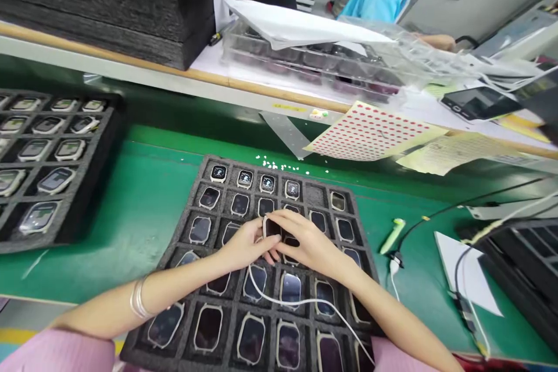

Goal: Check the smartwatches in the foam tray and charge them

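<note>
My left hand [246,244] and my right hand [307,241] meet over the middle of a dark foam tray [231,179]. Between their fingers they grip a watch body [272,229] with a dark face and a pale frame, partly covered by the fingers. A white cable [305,302] runs from beneath my left hand toward the lower right; where it ends under the hands is hidden. Rows of strapless watches [250,338] lie face up in the tray's compartments. Several in the far row, such as one watch [218,172], have lit screens; most others are dark.
At left stands another foam tray [114,122] of watches. A green-and-white pen-like tool [393,235], black cables and white paper [468,273] lie at right. Beyond, a shelf holds stacked foam [131,17], clear plastic trays [305,61] and a red-dotted sheet [370,133]. Two people are behind it.
</note>
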Tool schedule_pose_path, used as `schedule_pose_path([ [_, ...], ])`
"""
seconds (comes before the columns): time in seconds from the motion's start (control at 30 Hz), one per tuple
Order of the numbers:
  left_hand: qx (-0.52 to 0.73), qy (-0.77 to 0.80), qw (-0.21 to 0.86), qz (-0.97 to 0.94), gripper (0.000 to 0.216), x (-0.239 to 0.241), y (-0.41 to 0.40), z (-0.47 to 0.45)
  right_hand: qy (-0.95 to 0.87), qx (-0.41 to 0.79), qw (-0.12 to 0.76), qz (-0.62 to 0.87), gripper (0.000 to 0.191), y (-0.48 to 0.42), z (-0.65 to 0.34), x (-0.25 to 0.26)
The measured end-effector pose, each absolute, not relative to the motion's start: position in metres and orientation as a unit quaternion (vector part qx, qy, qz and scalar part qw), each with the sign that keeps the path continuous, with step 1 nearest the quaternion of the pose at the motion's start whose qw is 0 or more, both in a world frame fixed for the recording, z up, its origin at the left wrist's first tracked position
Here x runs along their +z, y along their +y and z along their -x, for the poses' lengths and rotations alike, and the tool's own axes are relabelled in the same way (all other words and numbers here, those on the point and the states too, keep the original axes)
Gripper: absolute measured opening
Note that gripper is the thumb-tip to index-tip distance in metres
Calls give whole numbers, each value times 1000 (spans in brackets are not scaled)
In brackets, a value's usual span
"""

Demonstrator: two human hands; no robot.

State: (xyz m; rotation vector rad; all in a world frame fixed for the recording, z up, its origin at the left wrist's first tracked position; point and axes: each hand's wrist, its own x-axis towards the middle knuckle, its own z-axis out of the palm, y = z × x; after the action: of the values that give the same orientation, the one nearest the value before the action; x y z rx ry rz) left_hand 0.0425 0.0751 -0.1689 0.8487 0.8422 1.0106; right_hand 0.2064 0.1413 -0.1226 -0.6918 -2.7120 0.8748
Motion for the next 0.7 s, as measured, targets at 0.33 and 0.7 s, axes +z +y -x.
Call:
schedule_pose_path([
  [0.33, 456, 368, 717, -377, 36, -157, 72, -37, -906, 312, 183, 221, 42, 140, -203, -126],
  [0.7, 441, 381, 701, -412, 37, -161, 68, -38, -903, 309, 217, 205, 41, 139, -209, -126],
])
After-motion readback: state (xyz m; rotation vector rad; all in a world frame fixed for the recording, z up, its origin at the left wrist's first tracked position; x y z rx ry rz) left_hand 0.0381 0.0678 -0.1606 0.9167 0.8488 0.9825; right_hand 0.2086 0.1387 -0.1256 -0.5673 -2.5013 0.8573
